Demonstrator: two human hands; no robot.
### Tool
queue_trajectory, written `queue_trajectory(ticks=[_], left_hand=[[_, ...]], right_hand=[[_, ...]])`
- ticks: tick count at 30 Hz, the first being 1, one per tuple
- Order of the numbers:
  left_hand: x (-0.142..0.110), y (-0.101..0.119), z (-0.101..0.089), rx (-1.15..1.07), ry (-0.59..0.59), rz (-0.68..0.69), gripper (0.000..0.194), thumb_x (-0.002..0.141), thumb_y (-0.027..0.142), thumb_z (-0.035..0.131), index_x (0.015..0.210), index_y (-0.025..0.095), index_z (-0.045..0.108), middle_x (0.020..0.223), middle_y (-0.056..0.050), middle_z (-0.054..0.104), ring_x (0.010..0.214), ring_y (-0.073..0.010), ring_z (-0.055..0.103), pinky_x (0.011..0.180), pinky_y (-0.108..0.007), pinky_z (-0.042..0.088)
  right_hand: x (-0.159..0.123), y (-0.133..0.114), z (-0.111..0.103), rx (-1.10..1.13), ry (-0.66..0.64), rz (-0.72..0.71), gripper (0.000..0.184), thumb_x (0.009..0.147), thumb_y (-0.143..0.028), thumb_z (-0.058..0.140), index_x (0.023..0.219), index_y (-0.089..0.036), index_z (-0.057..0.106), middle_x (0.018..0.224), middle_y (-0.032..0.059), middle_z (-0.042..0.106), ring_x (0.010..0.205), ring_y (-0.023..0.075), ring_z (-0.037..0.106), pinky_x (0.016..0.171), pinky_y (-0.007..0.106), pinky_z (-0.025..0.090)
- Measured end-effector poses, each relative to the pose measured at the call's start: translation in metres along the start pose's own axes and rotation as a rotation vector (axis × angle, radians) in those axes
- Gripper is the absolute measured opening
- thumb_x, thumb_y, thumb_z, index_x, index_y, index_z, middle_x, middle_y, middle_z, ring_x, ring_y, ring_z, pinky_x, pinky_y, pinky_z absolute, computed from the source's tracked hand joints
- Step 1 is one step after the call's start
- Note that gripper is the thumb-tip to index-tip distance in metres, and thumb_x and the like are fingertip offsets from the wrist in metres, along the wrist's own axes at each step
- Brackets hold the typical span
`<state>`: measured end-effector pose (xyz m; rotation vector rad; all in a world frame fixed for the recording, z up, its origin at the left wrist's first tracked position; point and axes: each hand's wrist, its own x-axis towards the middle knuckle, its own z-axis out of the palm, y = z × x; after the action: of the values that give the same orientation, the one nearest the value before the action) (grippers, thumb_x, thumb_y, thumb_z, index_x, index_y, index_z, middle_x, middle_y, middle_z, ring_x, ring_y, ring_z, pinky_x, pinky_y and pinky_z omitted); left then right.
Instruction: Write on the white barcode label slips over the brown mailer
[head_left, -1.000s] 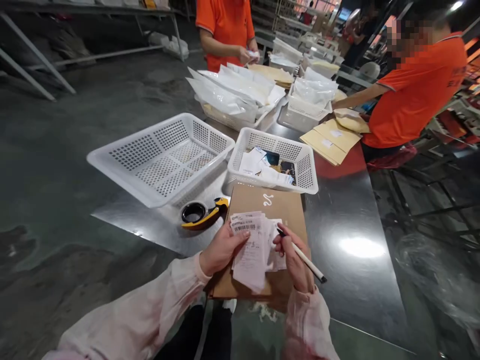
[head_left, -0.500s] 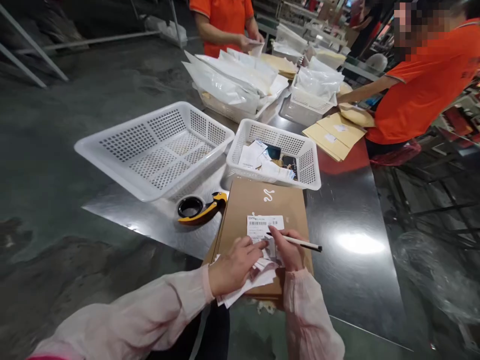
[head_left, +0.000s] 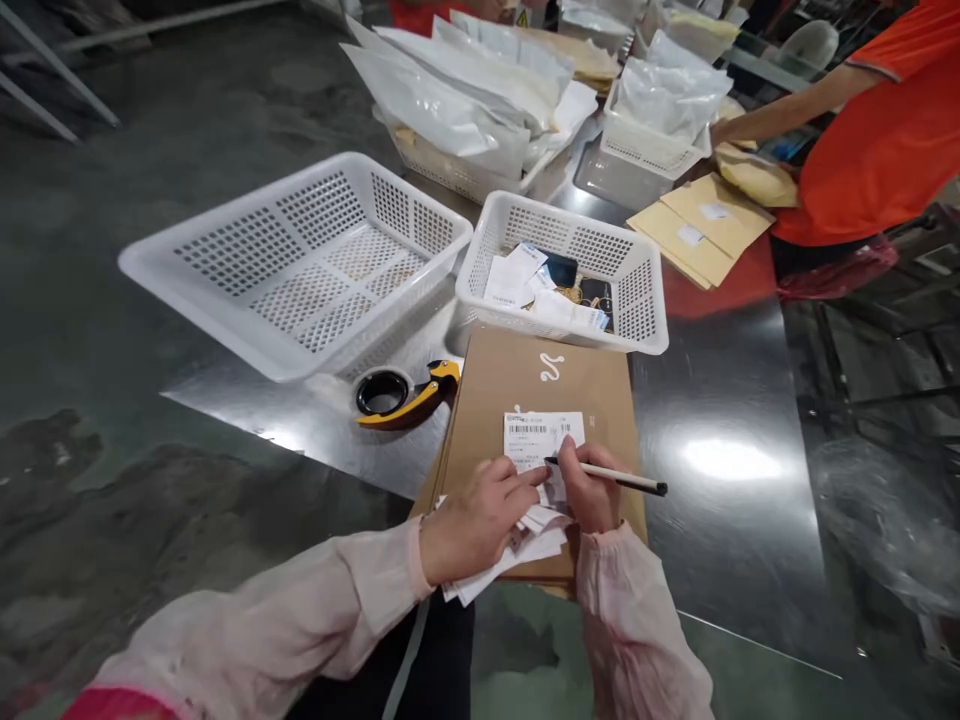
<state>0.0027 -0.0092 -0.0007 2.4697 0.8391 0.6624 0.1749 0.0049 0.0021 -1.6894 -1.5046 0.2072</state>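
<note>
Metal tabletop (head_left: 724, 390) gleams near the hands (head_left: 480, 510) (head_left: 594, 492), above grey floor (head_left: 217, 110).

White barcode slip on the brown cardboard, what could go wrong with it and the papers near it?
The white rectangular barcode slip could shift under the black tip of the slim white pen in the right hand, if the left hand, whose finger seems to steady it, lifts. The loose white paper slips by the left hand jut past the near edge of the flat brown cardboard stack, so they might slide off.
</note>
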Motion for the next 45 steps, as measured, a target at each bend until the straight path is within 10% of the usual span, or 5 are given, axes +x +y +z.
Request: queue_trajectory(ticks=[45], left_hand=[[-0.0004, -0.0004, -0.0007, -0.011, -0.018, -0.027, 0.025, 0.073, 0.002, 0.049, 0.093, 0.013, 0.060, 0.130, -0.004, 0.060, 0.087, -0.0221, 0.047, 0.077, -0.038, 0.045]], right_hand=[[0.0034, -0.0015, -0.0048, -0.002, -0.094, -0.079, 0.046, 0.086, -0.032, 0.050, 0.047, -0.022, 0.028, 0.043, -0.0064, 0.030, 0.042, 0.0072, 0.030, 0.046, 0.025, 0.028]])
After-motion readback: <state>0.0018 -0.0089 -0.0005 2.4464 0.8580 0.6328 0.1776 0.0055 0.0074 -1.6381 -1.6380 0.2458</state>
